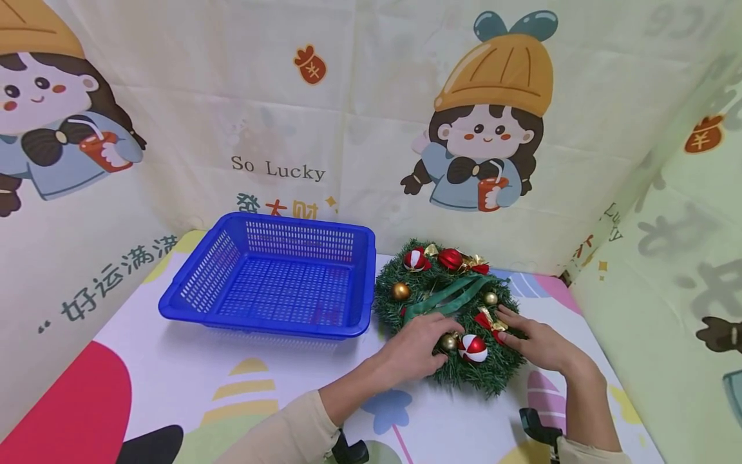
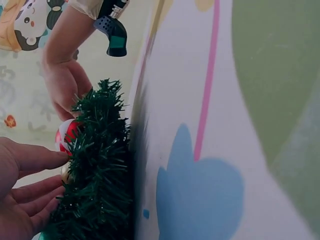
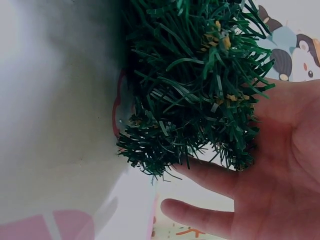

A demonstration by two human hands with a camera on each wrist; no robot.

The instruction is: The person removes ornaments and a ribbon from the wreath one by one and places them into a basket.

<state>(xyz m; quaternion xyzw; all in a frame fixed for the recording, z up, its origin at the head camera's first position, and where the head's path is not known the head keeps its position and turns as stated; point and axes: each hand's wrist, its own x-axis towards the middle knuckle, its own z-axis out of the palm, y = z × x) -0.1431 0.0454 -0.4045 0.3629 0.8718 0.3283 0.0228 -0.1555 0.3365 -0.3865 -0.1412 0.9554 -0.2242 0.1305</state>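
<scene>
A green Christmas wreath (image 1: 498,370) lies on the table, trimmed with baubles, bows and a green ribbon (image 1: 449,298). My left hand (image 1: 414,345) reaches over its near left part, thumb and fingers on either side of a small gold bauble (image 1: 448,341). The left wrist view shows that hand (image 2: 25,175) at the bauble (image 2: 65,171), partly hidden by fingers. Beside it sits a red and white bauble (image 1: 473,348). My right hand (image 1: 542,341) rests on the wreath's right side by a red and gold bow (image 1: 491,322). In the right wrist view its fingers are spread against the greenery (image 3: 200,90).
A blue plastic basket (image 1: 266,328) with slotted walls stands left of the wreath and holds nothing visible. A printed cloth (image 1: 371,129) hangs behind the table (image 1: 313,399) and along its sides.
</scene>
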